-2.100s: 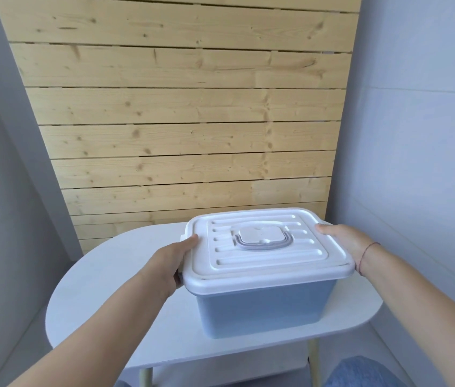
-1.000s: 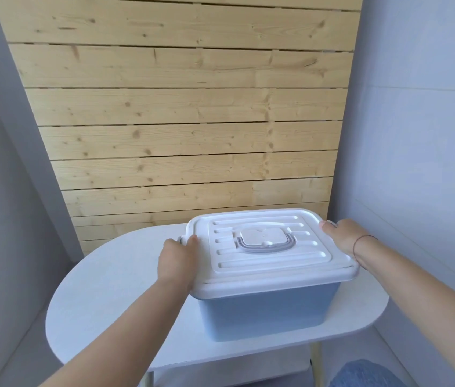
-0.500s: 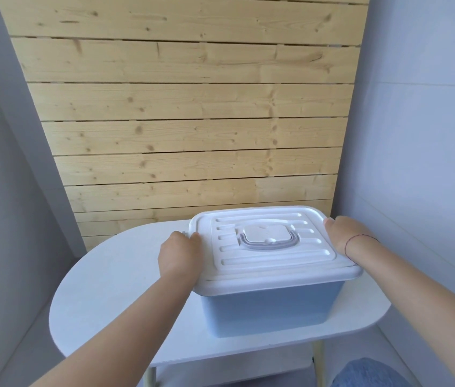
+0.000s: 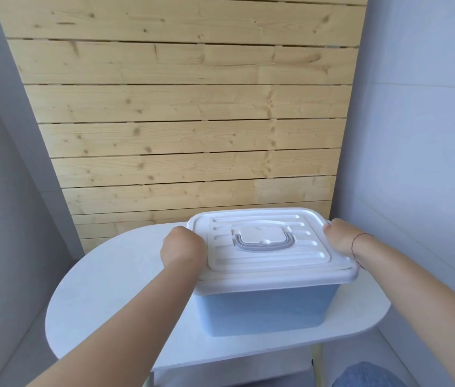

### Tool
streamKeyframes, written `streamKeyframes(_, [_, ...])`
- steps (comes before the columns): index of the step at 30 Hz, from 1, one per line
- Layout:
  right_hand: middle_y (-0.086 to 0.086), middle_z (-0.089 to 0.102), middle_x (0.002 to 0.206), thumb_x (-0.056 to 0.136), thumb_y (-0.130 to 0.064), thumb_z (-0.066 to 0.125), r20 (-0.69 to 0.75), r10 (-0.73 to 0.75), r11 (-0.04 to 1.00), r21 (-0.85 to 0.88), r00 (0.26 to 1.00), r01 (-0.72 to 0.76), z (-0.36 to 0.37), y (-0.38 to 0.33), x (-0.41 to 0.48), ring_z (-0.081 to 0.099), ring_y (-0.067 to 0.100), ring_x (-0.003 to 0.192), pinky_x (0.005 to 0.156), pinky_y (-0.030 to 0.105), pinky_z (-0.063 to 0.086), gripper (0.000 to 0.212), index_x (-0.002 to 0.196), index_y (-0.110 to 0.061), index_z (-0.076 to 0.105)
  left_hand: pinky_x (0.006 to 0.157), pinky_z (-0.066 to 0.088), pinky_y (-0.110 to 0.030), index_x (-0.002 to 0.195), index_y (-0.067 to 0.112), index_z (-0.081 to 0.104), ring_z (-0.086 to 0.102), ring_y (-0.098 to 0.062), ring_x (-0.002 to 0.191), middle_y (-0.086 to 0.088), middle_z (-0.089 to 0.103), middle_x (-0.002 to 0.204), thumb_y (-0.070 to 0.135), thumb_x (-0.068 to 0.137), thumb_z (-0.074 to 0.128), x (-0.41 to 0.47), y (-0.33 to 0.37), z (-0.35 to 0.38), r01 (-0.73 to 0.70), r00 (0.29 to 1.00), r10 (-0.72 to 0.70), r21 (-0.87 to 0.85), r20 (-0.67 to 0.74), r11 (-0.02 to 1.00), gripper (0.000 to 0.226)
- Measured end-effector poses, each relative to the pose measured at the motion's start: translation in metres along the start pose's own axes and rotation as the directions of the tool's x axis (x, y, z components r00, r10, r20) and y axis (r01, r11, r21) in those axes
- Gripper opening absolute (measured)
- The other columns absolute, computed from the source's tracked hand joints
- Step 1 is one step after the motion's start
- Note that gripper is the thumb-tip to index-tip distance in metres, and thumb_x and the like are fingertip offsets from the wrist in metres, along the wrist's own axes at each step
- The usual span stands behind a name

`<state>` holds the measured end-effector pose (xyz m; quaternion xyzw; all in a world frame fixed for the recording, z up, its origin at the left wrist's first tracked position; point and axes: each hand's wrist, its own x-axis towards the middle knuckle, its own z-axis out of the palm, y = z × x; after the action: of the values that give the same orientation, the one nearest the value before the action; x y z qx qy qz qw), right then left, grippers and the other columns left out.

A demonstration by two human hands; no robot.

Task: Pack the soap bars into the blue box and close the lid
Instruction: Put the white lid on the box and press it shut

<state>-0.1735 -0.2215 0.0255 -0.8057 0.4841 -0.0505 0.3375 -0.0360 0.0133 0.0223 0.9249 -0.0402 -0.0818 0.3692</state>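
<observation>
A wall of pale wooden planks (image 4: 187,113) fills the background, with plain grey walls on either side. In front of it stands a white desk (image 4: 109,297) with rounded ends. The blue box (image 4: 262,311) sits on the desk, right of its middle and close to the near edge, its long side facing the camera. The white lid (image 4: 271,263) lies on top of the box and covers it fully, so nothing inside can be seen; no soap bars are visible anywhere on the desk. A grey handle (image 4: 262,244) lies flat in the middle of the lid, among raised ribs.

Both bare forearms reach in from the bottom corners. The left hand (image 4: 183,248) is curled over the left edge of the lid, knuckles up, fingers wrapped down over the rim and gripping it. The right hand (image 4: 338,237) clasps the far right corner of the lid, fingers bent over the edge. A thin red string (image 4: 356,248) circles the right wrist. A patch of blue denim (image 4: 366,377) shows at the lower right, below the desk.
</observation>
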Motion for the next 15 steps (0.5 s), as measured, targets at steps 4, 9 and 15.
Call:
streamKeyframes(4, [0.012,0.055,0.114,0.097,-0.025,0.03,0.037,-0.059,0.992,0.111,0.998,0.055,0.006,0.009,0.006,0.049,0.027,0.095,0.084,0.032,0.039,0.034,0.124,-0.013,0.048,0.06,0.035,-0.029,0.061,0.007,0.038,0.044,-0.027,0.066,-0.005,0.041,0.062,0.002,0.091,0.037,0.012,-0.001,-0.001,0.0,0.999,0.0,-0.02,0.033,1.0,0.03])
streamKeyframes(9, [0.007,0.051,0.096,0.096,-0.025,0.036,0.01,-0.103,0.963,0.25,0.995,0.098,0.014,-0.004,0.014,0.045,0.024,0.084,0.075,0.03,0.035,0.029,0.114,-0.011,0.054,0.047,0.025,-0.026,0.065,0.004,0.043,0.034,-0.018,0.053,-0.006,0.041,0.062,0.002,0.09,0.037,0.042,-0.003,-0.007,0.006,0.999,-0.004,-0.072,0.035,0.997,0.025])
streamKeyframes(15, [0.005,0.04,0.083,0.095,-0.026,0.037,-0.025,-0.125,0.944,0.306,0.992,0.127,0.033,-0.042,0.037,0.036,0.019,0.074,0.07,0.029,0.028,0.032,0.103,-0.002,0.056,0.051,0.018,-0.025,0.054,0.013,0.027,0.024,-0.021,0.053,-0.002,0.028,0.056,0.01,0.087,0.043,0.084,-0.013,-0.01,-0.026,1.0,0.025,-0.204,-0.008,0.979,0.037])
